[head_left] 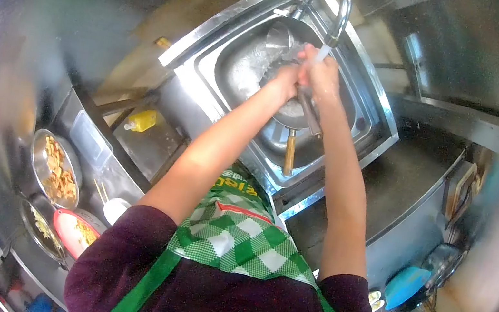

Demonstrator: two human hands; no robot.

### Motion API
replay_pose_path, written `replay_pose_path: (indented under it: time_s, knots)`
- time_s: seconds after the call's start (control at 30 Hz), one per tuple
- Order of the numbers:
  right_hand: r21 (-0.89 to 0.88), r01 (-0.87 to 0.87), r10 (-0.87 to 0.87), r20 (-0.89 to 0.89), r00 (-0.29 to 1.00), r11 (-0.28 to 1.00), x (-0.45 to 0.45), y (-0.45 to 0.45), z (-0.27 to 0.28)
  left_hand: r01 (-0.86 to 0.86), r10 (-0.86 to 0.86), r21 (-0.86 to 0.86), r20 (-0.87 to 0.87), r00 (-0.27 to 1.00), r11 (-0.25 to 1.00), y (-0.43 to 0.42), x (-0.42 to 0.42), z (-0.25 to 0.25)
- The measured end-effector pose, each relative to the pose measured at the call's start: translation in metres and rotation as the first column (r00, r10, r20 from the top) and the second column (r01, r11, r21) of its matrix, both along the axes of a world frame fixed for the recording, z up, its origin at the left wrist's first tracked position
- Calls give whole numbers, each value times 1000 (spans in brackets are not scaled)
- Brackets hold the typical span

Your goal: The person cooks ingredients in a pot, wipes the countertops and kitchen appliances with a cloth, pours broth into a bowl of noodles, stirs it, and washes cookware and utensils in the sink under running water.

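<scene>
A large metal wok (245,57) lies in the steel sink (208,68), wet inside, with its wooden handle (290,152) pointing toward me. Water (322,53) runs from the faucet (342,14) onto my right hand (322,76), whose fingers are curled. My left hand (285,82) is right beside it over the wok, fingers bent and partly hidden. Below both hands a grey metal handle (310,113) slants toward the sink's near side; its other end is hidden. What either hand holds cannot be made out.
At the left, a metal bowl of brown chunks (58,171), a pan (42,228) and a red-rimmed bowl (69,229) stand on the counter. A yellow pouch (141,120) lies nearer the sink. A blue object (406,289) is at lower right.
</scene>
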State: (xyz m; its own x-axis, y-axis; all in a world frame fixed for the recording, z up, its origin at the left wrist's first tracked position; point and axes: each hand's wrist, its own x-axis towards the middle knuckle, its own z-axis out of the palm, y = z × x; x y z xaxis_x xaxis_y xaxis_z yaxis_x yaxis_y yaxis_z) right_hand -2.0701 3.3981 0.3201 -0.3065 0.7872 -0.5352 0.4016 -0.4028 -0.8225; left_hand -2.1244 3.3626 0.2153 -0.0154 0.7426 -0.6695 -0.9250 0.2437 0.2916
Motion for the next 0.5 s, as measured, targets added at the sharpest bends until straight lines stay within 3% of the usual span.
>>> replay_pose_path:
  time_s: [0.03,0.1,0.13,0.23,0.27,0.37,0.43,0.5]
  knots:
    - [198,-119,108,66,992,973,3,2,-8,7,-5,55,-41,999,998,3,1,8]
    - [527,-350,252,250,935,775,12,-1,-21,44,-26,156,-116,993,987,3,2,27]
    - [532,-426,299,312,902,731,19,-1,-15,47,-38,42,-194,980,998,1,2,40]
    - [541,-262,36,393,919,799,51,5,-54,186,-180,-6,-275,944,983,9,-11,-7]
    - [497,-340,18,545,839,798,68,14,-89,183,-223,-145,-346,911,972,4,-16,17]
    - [151,-552,230,796,560,820,77,1,-139,186,-220,-120,-413,884,975,-17,-30,24]
    - [39,-709,388,814,431,705,70,-11,-174,232,-273,-148,-414,869,961,-38,-37,36]
    - [-1,-808,380,883,275,589,50,-28,-193,239,-315,-223,-431,846,945,-61,-37,40]
